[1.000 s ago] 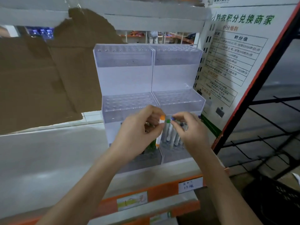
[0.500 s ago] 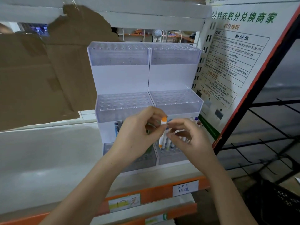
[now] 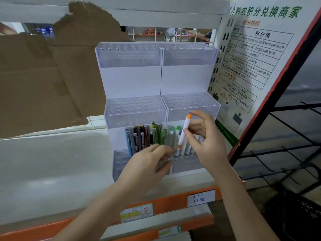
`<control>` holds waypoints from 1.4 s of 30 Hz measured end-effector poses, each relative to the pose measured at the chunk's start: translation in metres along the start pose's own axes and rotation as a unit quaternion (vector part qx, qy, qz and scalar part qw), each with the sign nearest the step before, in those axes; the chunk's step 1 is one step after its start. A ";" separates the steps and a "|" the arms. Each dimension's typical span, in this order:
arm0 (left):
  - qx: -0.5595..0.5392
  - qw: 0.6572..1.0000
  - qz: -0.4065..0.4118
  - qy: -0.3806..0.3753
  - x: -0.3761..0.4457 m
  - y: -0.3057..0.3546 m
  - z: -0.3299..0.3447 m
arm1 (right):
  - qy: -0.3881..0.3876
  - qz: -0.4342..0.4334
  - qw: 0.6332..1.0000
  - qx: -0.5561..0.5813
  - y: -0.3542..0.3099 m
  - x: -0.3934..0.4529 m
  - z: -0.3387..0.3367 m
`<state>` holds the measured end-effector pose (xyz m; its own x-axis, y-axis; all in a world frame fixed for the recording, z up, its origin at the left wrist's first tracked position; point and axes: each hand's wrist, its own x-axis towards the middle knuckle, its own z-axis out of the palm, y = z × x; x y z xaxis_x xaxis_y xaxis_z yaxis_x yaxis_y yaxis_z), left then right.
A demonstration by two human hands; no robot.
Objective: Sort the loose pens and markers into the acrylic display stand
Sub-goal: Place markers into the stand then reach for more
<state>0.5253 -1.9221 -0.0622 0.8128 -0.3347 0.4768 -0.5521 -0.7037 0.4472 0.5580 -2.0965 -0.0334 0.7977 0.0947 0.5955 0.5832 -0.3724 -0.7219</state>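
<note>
My right hand [image 3: 205, 136] pinches one orange-capped marker [image 3: 183, 134] at mid-frame, tilted, its lower end among the markers in the stand's [image 3: 132, 80] bottom right tier. My left hand [image 3: 149, 162], lower centre, is loosely curled; I cannot tell if it holds anything. About ten pens [image 3: 144, 138] stand in the bottom left tier.

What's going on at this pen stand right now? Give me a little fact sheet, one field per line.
Stand: three-tiered acrylic display stand, two columns, on a shelf
Top and middle tiers: no pens seen
Bottom left: dark and green pens standing
Bottom right: green-capped markers standing
Right hand: pinches an orange-capped marker, tilted, lower end among the bottom-right markers
Left hand: low, in front of the bottom tier; blurred, grip unclear
</note>
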 end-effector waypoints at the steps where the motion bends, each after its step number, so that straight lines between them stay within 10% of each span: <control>1: 0.023 1.000 0.006 -0.009 -0.004 -0.003 0.003 | -0.001 -0.009 1.000 -0.001 0.002 0.001 0.002; 42: 0.091 0.994 0.051 -0.023 -0.007 -0.011 0.003 | 0.067 -0.110 0.952 -0.279 0.045 0.007 0.044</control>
<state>0.5261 -1.9139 -0.0732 0.7641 -0.4357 0.4758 -0.5929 -0.7650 0.2516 0.5967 -2.0716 -0.0773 0.6167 0.1217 0.7777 0.5322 -0.7925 -0.2979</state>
